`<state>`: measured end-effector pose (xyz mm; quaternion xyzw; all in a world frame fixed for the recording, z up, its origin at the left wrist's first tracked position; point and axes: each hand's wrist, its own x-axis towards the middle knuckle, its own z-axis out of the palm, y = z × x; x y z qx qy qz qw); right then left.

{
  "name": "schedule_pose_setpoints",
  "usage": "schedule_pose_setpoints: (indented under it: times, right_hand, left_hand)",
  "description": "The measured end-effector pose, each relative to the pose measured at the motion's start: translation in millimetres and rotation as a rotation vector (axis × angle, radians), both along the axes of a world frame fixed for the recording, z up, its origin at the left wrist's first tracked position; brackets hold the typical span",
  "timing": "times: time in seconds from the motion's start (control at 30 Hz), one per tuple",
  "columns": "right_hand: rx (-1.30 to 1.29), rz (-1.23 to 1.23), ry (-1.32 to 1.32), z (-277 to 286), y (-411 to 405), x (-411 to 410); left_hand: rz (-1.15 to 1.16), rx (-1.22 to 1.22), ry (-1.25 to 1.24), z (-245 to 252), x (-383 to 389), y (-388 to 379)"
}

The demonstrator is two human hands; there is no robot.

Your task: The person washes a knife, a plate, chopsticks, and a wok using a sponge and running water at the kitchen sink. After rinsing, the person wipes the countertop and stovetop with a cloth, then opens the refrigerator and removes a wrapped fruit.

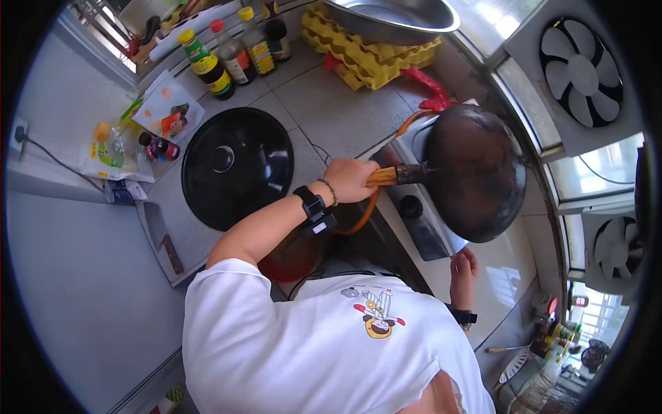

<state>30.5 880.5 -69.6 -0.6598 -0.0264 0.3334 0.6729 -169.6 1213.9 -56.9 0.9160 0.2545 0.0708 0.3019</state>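
Note:
My left hand (pixel 352 180) grips the wooden handle (pixel 381 177) of a dark iron wok (pixel 473 173). The wok is tilted over a stainless-steel gas stove (pixel 432 240) with a black knob (pixel 410 206) on its front. Whether the brown-stained face toward me is its inside or its underside, I cannot tell. By the stove's near right corner is my right hand (pixel 464 264), its fingers curled, just below the wok's rim. Whether those fingers touch the stove or hold anything is unclear. A large black domed lid (pixel 258 171) lies on the tiled counter, left of my left hand.
Sauce bottles (pixel 207 64) line the back. Yellow egg trays (pixel 357 49) carry a steel basin (pixel 393 20). A cleaver (pixel 172 253) lies at the counter's left edge. An orange gas hose (pixel 365 215) runs beside the stove. A slotted spatula (pixel 513 366) rests at lower right, near more bottles.

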Motion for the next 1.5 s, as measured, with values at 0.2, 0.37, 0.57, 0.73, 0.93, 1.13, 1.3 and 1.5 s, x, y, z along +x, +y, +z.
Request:
schedule_pose_setpoints:
  times: [0.2, 0.37, 0.57, 0.73, 0.93, 1.13, 1.3, 1.5]
  right_hand:
    - [-0.057, 0.021, -0.012, -2, 2, -3]
    - [-0.071, 0.038, -0.025, 0, 4, -3]
    - [-0.066, 0.053, -0.067, -2, -19, 3]
    - [-0.053, 0.005, -0.05, -4, -29, 7]
    - [-0.155, 0.089, -0.182, 0, -19, 16]
    - [-0.176, 0.001, -0.212, -10, -42, 11]
    - [-0.18, -0.065, -0.199, -5, -50, 1]
    - [-0.19, -0.184, -0.29, -20, -84, -26]
  left_hand:
    - [-0.042, -0.023, 0.08, 10, -7, 16]
    - [0.078, 0.007, -0.086, 3, -36, 10]
    - [0.72, 0.534, 0.239, 39, -173, 68]
    - [0.734, 0.361, 0.558, 4, -250, 75]
    - [0.716, 0.357, 0.433, -12, -238, 93]
    - [0.572, 0.398, 0.138, 66, -187, 80]
    - [0.073, 0.313, -0.193, 162, -23, 31]
    - [-0.394, 0.59, -0.184, 181, 184, -20]
